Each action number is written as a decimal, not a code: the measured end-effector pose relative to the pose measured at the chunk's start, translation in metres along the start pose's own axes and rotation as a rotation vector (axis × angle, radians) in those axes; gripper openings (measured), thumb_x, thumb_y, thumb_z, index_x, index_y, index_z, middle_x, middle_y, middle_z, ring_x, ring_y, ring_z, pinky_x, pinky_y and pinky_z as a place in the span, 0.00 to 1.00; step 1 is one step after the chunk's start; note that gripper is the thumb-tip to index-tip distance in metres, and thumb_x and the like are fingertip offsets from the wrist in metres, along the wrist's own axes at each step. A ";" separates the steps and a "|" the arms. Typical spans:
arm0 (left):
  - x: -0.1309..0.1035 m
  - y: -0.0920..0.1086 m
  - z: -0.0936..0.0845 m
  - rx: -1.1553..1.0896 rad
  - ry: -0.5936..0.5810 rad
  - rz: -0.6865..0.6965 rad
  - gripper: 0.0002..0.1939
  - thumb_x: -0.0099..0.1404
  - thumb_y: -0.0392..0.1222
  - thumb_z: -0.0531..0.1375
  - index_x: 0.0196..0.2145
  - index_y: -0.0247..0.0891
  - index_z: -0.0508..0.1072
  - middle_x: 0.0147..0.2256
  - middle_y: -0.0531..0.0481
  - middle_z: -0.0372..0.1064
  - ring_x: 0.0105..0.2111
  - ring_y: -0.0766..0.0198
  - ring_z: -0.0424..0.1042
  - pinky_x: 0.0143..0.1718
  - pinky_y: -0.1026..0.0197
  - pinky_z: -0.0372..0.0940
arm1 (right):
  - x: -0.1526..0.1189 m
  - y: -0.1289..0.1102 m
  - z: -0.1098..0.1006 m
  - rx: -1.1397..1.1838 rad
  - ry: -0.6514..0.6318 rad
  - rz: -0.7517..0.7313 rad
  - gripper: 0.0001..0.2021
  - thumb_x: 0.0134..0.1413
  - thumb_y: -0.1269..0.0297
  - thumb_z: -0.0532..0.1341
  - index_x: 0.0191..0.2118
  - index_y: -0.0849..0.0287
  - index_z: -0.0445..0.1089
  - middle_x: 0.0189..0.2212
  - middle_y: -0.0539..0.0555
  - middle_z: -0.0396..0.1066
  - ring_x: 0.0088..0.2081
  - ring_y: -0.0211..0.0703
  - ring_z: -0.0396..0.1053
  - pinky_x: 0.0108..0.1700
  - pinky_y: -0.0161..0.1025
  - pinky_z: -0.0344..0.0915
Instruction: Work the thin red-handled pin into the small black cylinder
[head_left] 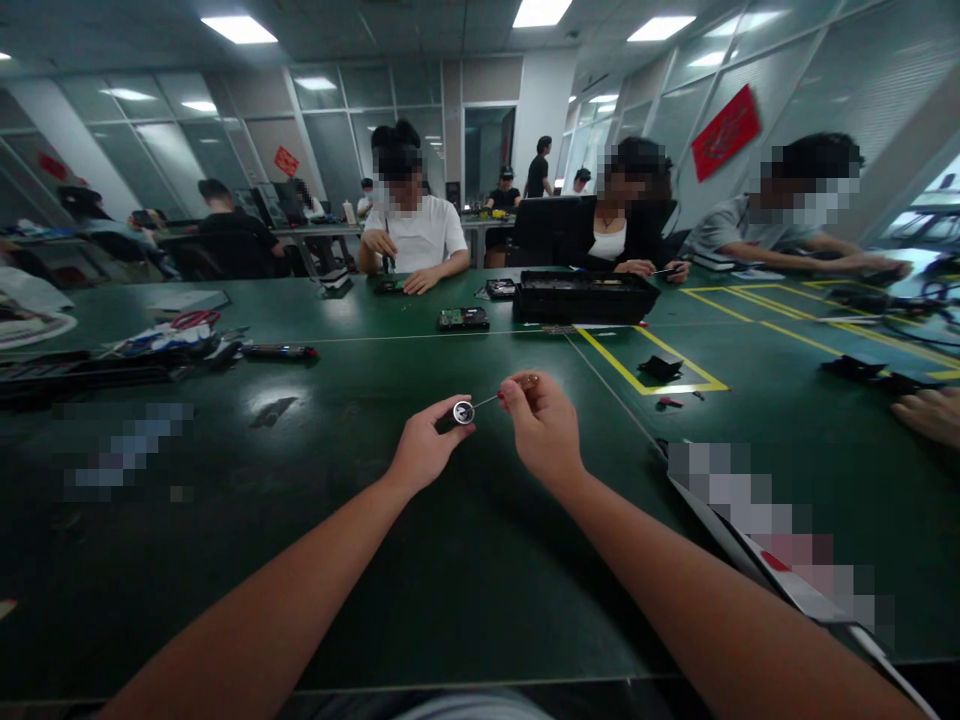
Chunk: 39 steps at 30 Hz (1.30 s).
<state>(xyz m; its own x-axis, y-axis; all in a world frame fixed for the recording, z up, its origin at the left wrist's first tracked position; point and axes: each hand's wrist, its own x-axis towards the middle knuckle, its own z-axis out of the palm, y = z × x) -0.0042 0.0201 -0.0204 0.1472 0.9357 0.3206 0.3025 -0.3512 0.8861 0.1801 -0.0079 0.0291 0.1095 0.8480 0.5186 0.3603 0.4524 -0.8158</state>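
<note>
Between the thumb and fingers of my left hand (429,446) is a small dark cylinder (463,412) with a bright metal ring at the end that faces me. My right hand (545,425) pinches a thin screwdriver (489,399), its reddish handle partly hidden by the fingers. The shaft points left, and its tip is at or very near the cylinder's ringed end; whether they touch cannot be made out. Both hands are above the green table (450,560).
A long black case (585,300) and a circuit board (463,318) lie farther back. A black bracket (660,368) sits inside yellow tape. Tools and a pen-like driver (280,352) are at left, papers (780,565) at right. People sit opposite.
</note>
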 end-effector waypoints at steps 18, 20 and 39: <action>-0.002 0.008 0.000 0.197 0.001 0.101 0.20 0.60 0.34 0.68 0.51 0.44 0.78 0.50 0.48 0.75 0.53 0.55 0.72 0.60 0.50 0.62 | -0.002 -0.003 0.000 -0.077 0.024 -0.042 0.17 0.68 0.52 0.52 0.41 0.54 0.74 0.28 0.51 0.75 0.29 0.43 0.72 0.33 0.40 0.62; -0.003 0.009 -0.001 0.218 0.008 0.115 0.20 0.61 0.34 0.67 0.51 0.45 0.77 0.51 0.48 0.75 0.53 0.54 0.72 0.60 0.50 0.62 | -0.001 -0.003 -0.001 -0.087 0.009 -0.053 0.15 0.67 0.56 0.52 0.47 0.54 0.74 0.29 0.51 0.75 0.31 0.44 0.72 0.33 0.41 0.63; -0.003 0.010 -0.002 0.317 0.051 0.111 0.21 0.63 0.39 0.67 0.54 0.47 0.76 0.51 0.48 0.75 0.51 0.53 0.72 0.55 0.49 0.63 | 0.002 -0.004 -0.002 -0.169 -0.092 -0.046 0.12 0.67 0.59 0.50 0.48 0.56 0.66 0.27 0.51 0.72 0.26 0.43 0.69 0.30 0.40 0.59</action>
<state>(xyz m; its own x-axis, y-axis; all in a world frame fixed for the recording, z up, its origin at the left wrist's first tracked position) -0.0040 0.0142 -0.0119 0.1508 0.8887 0.4330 0.5658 -0.4368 0.6994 0.1807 -0.0086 0.0339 0.0069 0.8526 0.5225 0.5142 0.4451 -0.7331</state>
